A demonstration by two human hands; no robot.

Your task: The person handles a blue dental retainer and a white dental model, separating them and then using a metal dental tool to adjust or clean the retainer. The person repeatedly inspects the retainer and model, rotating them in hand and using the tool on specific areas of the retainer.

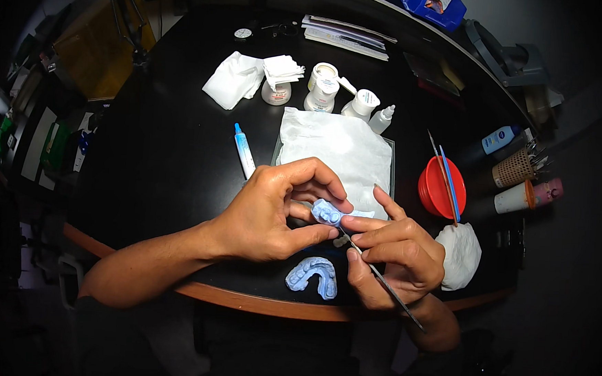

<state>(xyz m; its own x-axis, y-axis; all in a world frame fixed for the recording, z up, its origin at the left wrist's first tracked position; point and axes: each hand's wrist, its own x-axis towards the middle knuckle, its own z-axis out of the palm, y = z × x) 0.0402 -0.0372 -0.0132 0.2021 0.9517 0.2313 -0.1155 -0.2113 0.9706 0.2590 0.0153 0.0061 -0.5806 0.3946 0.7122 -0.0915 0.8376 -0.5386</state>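
My left hand (272,210) pinches a small pale-blue tooth-shaped model piece (328,212) between thumb and fingers above the black table. My right hand (396,263) grips a thin metal hand tool (385,284) like a pen, its tip touching the underside of the blue piece. A pale-blue dental arch cast (313,276) lies on the table just below both hands, near the front edge.
A white cloth on a tray (338,149), a blue-capped tube (244,150), several small white jars and bottles (324,87), and folded tissues (242,77) sit behind. A red bowl with sticks (441,187) and a white lump (461,255) lie right. The table's wooden front edge (253,301) curves below.
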